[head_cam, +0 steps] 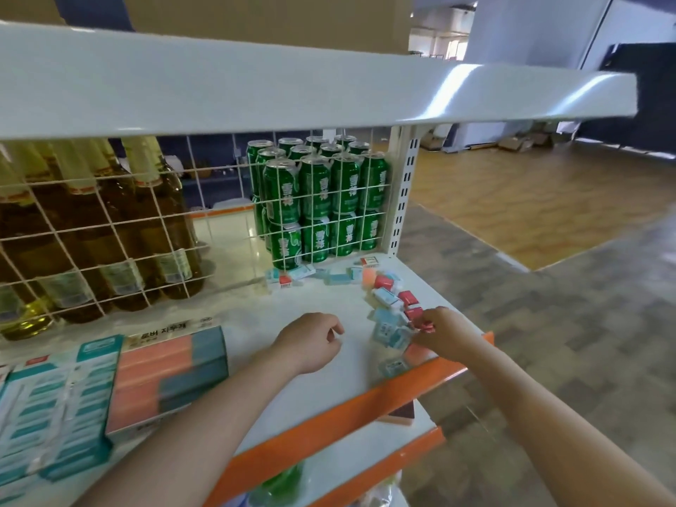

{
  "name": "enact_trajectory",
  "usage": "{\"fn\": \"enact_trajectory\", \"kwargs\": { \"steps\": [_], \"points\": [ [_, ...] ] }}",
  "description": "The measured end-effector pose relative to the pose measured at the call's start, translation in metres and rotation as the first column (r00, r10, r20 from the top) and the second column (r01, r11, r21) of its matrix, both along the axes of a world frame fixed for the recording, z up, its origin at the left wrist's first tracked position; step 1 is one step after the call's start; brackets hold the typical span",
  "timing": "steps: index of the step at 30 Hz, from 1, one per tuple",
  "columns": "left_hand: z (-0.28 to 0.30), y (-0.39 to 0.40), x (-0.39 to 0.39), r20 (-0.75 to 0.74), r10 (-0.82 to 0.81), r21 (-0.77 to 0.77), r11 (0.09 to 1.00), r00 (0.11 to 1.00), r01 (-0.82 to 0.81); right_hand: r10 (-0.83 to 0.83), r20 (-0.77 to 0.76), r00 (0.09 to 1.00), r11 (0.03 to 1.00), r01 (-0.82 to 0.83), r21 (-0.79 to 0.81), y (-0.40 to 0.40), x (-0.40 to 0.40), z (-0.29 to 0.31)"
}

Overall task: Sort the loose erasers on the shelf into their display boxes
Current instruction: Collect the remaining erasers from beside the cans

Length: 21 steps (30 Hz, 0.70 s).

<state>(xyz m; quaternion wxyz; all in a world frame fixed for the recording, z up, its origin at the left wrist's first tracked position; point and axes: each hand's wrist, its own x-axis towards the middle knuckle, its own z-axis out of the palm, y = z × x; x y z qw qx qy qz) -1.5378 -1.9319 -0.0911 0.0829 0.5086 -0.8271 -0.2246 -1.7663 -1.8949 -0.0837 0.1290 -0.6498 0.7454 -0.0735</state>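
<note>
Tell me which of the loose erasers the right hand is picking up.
The red eraser at the near end of the scattered row, pinched under the right hand; the other red ones lie untouched farther back.

Behind a white wire grid panel (109, 228) at the left and centre of the frame stand tall amber glass bottles with pale neck foil (84, 228). To their right, near the centre, green drink cans with white lettering (318, 199) are stacked in two tiers beside a white perforated metal upright (402, 199). A broad white shelf board (256, 82) spans the top. At right lie a tan wood-pattern floor (541, 199) and grey mottled floor tiles (548, 342).
</note>
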Motion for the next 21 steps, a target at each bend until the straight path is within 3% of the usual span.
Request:
{"fn": "enact_trajectory", "kwargs": {
  "steps": [9,21],
  "points": [
    [-0.009,-0.005,-0.030,-0.029,0.045,0.040,0.998,0.999,-0.043,0.162,0.005,0.987,0.985,-0.162,0.061,-0.014,-0.022,-0.007],
    [-0.009,-0.016,-0.080,-0.132,0.043,0.000,0.999,0.990,-0.043,-0.141,0.219,0.965,0.977,0.172,-0.129,-0.017,-0.058,-0.008]
  ]
}}
